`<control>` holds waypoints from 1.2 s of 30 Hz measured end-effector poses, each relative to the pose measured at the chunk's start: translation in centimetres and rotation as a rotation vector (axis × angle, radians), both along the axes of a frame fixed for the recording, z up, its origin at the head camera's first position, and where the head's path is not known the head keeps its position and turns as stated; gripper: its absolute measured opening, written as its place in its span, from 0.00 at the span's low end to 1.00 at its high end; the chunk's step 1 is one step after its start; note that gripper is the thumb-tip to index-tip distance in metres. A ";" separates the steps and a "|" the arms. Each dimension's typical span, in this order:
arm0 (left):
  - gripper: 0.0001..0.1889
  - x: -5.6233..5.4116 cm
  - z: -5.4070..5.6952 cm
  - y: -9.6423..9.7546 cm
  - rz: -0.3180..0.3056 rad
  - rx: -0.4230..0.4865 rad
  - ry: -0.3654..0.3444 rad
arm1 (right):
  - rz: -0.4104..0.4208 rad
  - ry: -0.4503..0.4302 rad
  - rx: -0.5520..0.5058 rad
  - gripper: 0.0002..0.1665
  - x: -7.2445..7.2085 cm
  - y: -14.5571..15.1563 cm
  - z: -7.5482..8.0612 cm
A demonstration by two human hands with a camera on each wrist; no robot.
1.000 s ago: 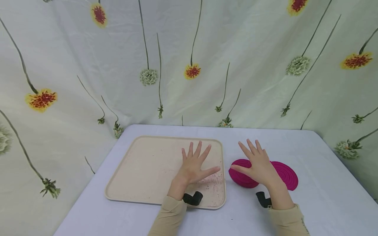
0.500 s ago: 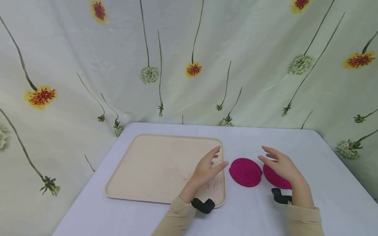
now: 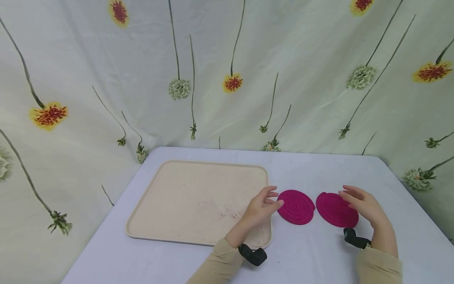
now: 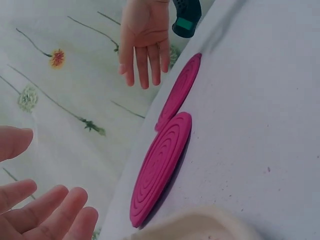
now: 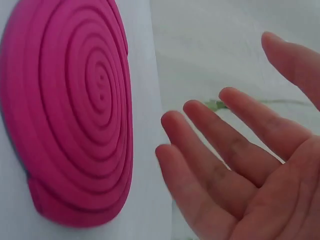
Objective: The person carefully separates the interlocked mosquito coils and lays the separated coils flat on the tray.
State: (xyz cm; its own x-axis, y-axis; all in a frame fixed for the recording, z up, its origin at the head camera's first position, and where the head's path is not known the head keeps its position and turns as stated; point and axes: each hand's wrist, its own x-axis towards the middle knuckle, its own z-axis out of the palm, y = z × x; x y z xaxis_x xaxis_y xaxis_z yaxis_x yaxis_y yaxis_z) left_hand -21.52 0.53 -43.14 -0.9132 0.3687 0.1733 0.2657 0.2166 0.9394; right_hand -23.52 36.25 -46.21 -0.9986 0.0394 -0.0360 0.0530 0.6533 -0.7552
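Two flat magenta coiled discs lie side by side on the white table: a left disc (image 3: 296, 207) and a right disc (image 3: 335, 209). My left hand (image 3: 257, 211) hovers over the tray's right edge, fingertips near the left disc, fingers loosely bent, holding nothing. Beside the right disc's outer edge is my right hand (image 3: 367, 205), its fingers relaxed and apart. The right wrist view shows a gap between the right hand's fingers (image 5: 220, 170) and the spiral surface. In the left wrist view, both discs lie nearly end to end, beyond the left hand's fingers (image 4: 55, 215).
A shallow beige tray (image 3: 191, 197) with reddish specks on its right part fills the table's left side. White cloth covers the table (image 3: 305, 252). Behind it hangs a flower-printed curtain (image 3: 227, 110). Each wrist wears a black device (image 3: 252, 255).
Both hands, earlier spread flat with fingers wide, have relaxed and turned sideways. Both have moved rightward, uncovering the discs. The discs and tray stay in place.
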 end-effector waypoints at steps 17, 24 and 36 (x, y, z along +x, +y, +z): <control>0.26 0.0 -1.2 1.4 -0.038 -0.013 -0.060 | -0.142 -0.224 -0.166 0.47 3.2 -1.6 3.8; 0.27 0.3 -1.3 1.8 -0.080 -0.017 -0.052 | -0.143 -0.207 -0.150 0.46 3.1 -1.0 3.1; 0.26 0.3 -1.4 1.7 -0.091 -0.038 -0.034 | -0.136 -0.101 -0.730 0.19 3.4 -0.1 3.0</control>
